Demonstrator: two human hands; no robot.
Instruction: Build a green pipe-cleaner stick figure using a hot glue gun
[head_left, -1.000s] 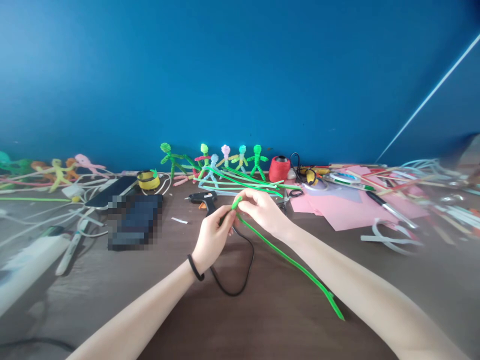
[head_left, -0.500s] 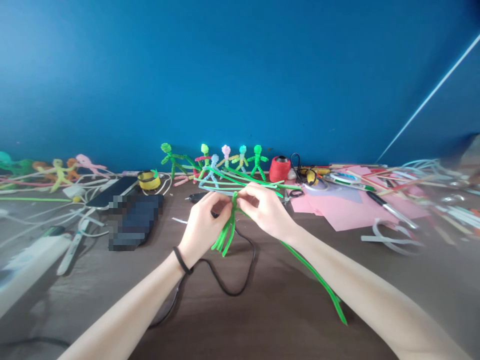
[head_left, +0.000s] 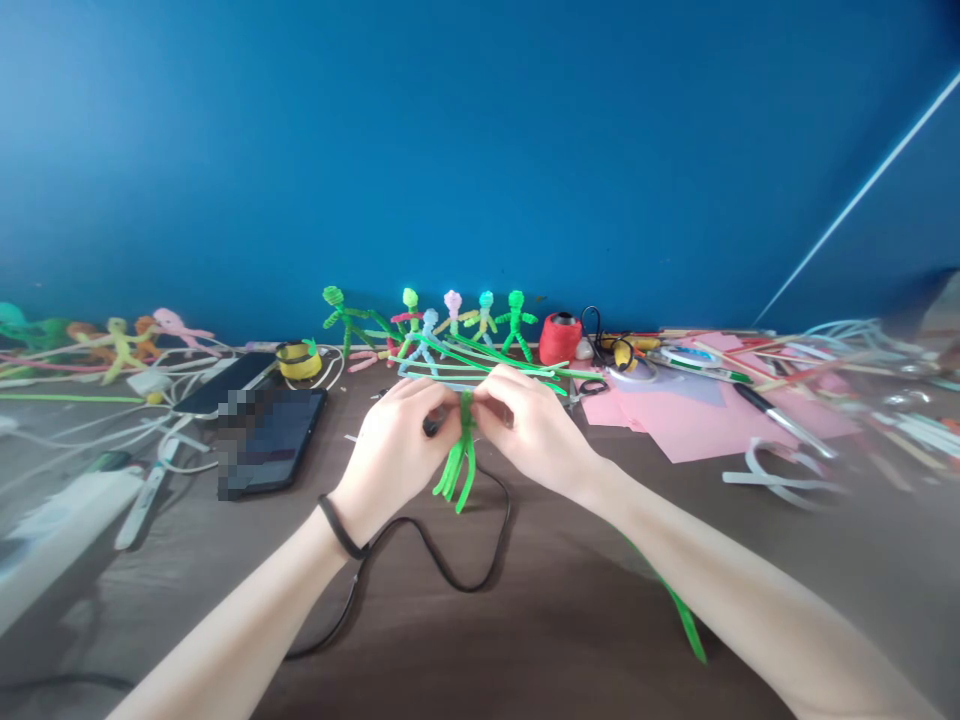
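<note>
Between my two hands, above the table, is a bundle of green pipe cleaners (head_left: 457, 465), its several loose ends hanging down. My left hand (head_left: 409, 435) pinches the bundle's upper part from the left, thumb and fingers closed. From the other side my right hand (head_left: 529, 425) grips the same spot, fingertips nearly meeting the left ones. A long green pipe cleaner (head_left: 686, 620) trails out from under my right forearm toward the lower right; its link to the bundle is hidden. Just beyond my hands lie loose green and pale pipe cleaners (head_left: 487, 355).
Several pipe-cleaner figures (head_left: 516, 320) stand along the blue wall. A red spool (head_left: 560, 338), pink paper (head_left: 697, 425) and a pen (head_left: 780, 420) lie to the right. Two phones (head_left: 277, 440), cables and yellow tape (head_left: 298, 360) are on the left. A black cord (head_left: 450, 580) loops below my hands.
My left hand has shifted slightly left and turned at the wrist. The hanging green ends have swung a little right, and my right forearm covers more of the long pipe cleaner.
</note>
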